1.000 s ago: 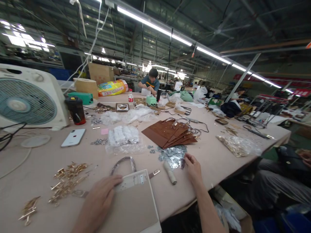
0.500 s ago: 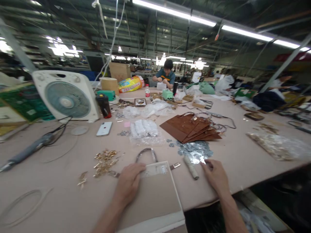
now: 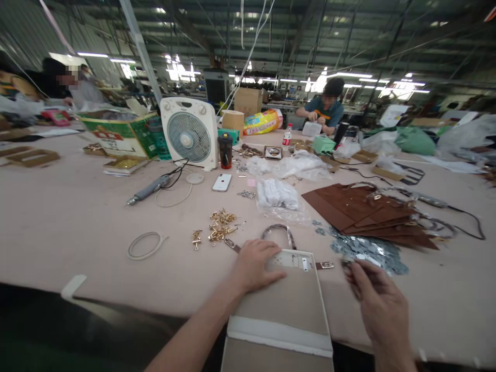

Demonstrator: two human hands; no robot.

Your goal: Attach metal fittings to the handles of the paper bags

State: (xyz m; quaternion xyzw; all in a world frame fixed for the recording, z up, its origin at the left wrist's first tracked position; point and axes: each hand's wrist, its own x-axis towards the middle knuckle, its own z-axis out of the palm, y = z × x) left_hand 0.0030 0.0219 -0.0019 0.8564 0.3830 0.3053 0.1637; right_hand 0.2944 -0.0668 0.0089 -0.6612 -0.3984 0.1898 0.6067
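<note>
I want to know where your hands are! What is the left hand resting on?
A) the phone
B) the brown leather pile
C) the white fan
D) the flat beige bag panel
D: the left hand lies flat on the top edge of the beige bag panel, far from the fan, the phone and the brown pieces.

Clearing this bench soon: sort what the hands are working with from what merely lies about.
In hand: left hand on beige panel; right hand by silver plates; strap handle.
Lying about: fan, phone, brass fittings, brown pieces.
</note>
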